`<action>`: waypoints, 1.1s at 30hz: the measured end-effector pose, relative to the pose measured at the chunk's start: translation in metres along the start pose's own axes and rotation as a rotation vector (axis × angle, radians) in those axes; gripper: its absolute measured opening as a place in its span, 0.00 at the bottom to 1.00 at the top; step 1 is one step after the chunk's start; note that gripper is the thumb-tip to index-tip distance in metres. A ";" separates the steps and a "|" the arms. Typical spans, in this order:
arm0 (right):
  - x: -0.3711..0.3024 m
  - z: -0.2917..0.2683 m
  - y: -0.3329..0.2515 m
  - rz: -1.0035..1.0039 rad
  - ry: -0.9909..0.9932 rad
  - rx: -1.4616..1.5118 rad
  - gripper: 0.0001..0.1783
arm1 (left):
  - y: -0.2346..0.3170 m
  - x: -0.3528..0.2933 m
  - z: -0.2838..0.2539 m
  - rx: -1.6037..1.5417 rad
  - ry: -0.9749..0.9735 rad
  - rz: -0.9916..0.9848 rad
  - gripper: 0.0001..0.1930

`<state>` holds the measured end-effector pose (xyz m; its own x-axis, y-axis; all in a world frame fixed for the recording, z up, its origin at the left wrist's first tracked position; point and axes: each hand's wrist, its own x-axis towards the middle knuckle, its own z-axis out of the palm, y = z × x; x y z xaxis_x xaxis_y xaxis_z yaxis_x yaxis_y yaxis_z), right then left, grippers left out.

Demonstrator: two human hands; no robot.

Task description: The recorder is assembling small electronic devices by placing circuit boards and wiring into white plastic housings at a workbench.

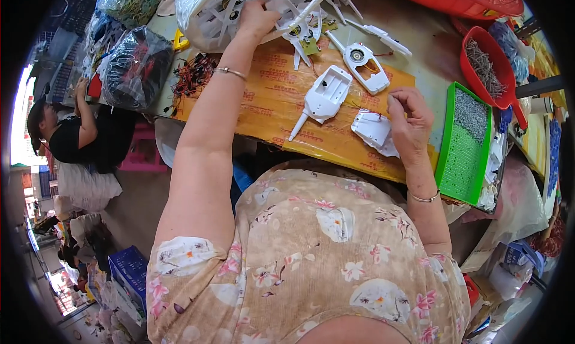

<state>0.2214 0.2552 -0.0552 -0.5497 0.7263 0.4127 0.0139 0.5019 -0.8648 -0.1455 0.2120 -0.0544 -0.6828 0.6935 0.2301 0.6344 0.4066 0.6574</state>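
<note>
My left hand (256, 21) reaches into a clear plastic bag (200, 17) of white plastic housings at the far side of the table; its fingertips are hidden among them. My right hand (411, 122) is held with curled fingers beside a small white cover (372, 128) with thin wires on it. Whether those fingers pinch anything is hidden. Left of that cover lies a white housing half (328, 95) with a pointed handle and an open hollow. Beyond it is another white housing (366, 68) with a round speaker-like part and a red wire.
Yellow-taped cardboard (269, 98) covers the worktop. At right stand a green tray (461, 146) of small metal pieces and a red scoop (488, 68) of screws. Bundled wires (193, 77) and a dark plastic-wrapped bundle (136, 68) lie left. Another person (78, 131) sits far left.
</note>
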 end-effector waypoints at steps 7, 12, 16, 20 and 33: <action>0.000 0.002 -0.004 -0.036 0.028 0.002 0.01 | 0.055 -0.056 -0.029 0.135 0.701 0.720 0.08; 0.001 0.001 -0.004 -0.033 -0.008 0.012 0.01 | 0.074 -0.064 -0.053 0.331 0.772 0.911 0.08; -0.005 -0.003 0.001 -0.018 -0.006 -0.010 0.02 | 0.105 -0.103 -0.067 0.186 0.910 1.051 0.09; -0.004 -0.001 0.005 -0.048 0.010 0.028 0.01 | 0.105 -0.168 -0.024 -0.050 0.381 1.050 0.09; -0.009 0.004 -0.021 -0.001 -0.115 -0.148 0.10 | 0.089 -0.226 -0.028 -0.174 -0.260 0.586 0.17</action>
<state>0.2223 0.2364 -0.0418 -0.6413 0.6717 0.3707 0.1315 0.5723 -0.8095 0.0556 0.0752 -0.0279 -0.1191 0.9003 0.4186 0.7914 -0.1685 0.5876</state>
